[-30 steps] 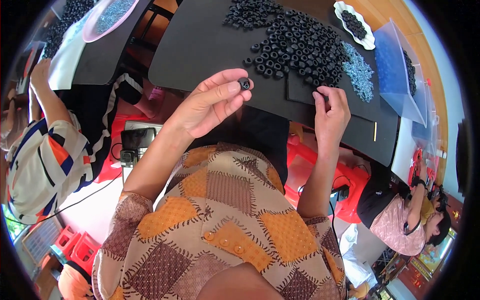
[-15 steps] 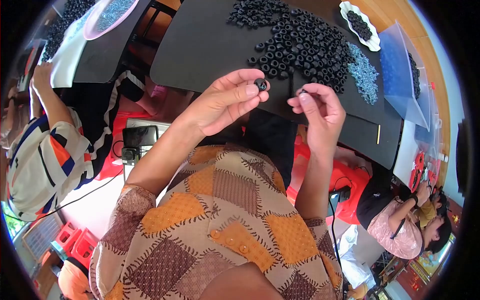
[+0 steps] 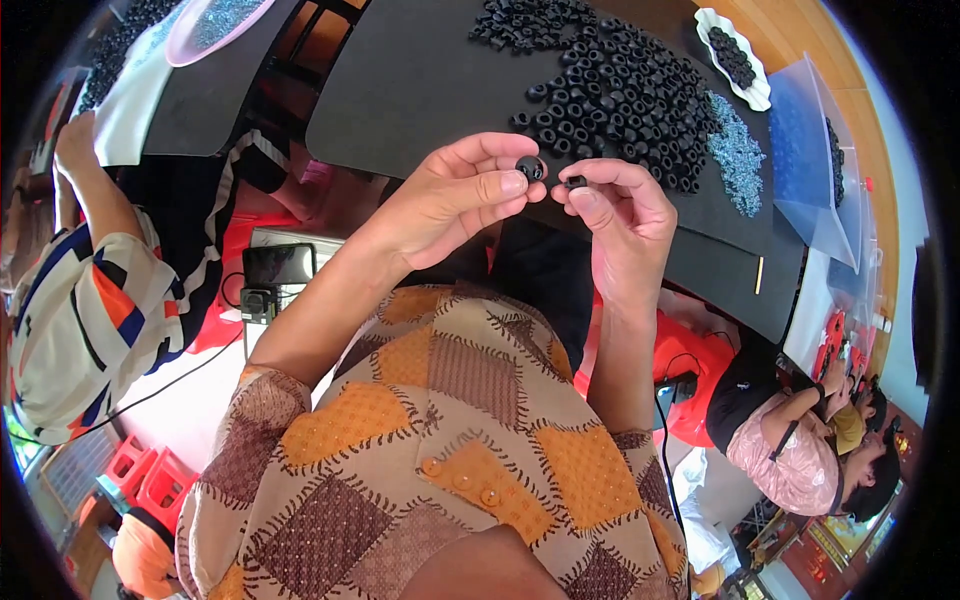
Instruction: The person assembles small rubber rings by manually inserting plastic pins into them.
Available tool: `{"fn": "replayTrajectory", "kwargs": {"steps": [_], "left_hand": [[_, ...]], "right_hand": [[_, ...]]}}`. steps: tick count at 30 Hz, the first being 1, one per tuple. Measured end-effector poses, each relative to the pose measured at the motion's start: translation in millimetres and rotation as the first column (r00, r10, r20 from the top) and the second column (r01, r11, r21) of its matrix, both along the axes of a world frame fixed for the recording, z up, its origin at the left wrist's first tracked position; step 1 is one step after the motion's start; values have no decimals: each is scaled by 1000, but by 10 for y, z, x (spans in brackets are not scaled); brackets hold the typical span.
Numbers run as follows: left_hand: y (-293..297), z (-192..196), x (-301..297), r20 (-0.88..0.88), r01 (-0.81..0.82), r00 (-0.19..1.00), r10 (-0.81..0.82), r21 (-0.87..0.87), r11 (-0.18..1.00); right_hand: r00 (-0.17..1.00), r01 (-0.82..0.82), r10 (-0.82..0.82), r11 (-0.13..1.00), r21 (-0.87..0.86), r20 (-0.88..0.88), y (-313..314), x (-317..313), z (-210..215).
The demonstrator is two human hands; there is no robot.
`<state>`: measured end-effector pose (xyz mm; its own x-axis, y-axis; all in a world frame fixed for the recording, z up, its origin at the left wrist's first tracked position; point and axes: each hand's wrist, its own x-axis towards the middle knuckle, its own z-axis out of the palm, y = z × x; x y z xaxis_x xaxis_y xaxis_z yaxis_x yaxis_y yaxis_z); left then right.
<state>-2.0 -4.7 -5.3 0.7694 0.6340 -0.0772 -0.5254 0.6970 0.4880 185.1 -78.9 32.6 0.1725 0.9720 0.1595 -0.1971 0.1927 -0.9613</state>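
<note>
My left hand (image 3: 462,192) pinches a small black ring-shaped part (image 3: 529,167) between thumb and fingertips, held above the near edge of the black table mat (image 3: 400,90). My right hand (image 3: 620,215) is right beside it, pinching a smaller black piece (image 3: 575,182) at the fingertips. The two pieces are almost touching. Beyond the hands lies a big heap of black ring parts (image 3: 610,80) and a patch of small pale blue pieces (image 3: 737,150).
A white dish of black parts (image 3: 735,55) and a clear plastic tray (image 3: 805,150) sit at the far right. A person in a striped shirt (image 3: 90,300) works on the left. Another person (image 3: 800,450) sits at lower right. A pink bowl (image 3: 215,25) lies far left.
My right hand left the heap with a small piece and came toward my left hand. Both hands now meet close together in front of me.
</note>
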Motion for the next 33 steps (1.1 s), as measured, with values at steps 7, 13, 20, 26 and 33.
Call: {"fn": "replayTrajectory", "kwargs": {"steps": [7,13,20,26,33], "left_hand": [[-2,23,-25,-3,8,1000,-8,1,1000],[-30,46,-30,-24,4,1000,-4,1,1000],[-49,53,-77,-68,-14,998,16,29,999],[-82,85,-92,-92,-32,995,38,72,997],[-116,131,-70,-211,-163,949,236,312,936]], "right_hand": [[998,-29,30,999,16,-64,17,-42,-2],[989,29,-57,981,194,139,19,-104,-30],[969,32,-85,974,223,231,-21,-100,12],[907,70,-166,966,249,388,-6,-176,48],[874,89,-205,959,269,440,-23,-208,46]]}}
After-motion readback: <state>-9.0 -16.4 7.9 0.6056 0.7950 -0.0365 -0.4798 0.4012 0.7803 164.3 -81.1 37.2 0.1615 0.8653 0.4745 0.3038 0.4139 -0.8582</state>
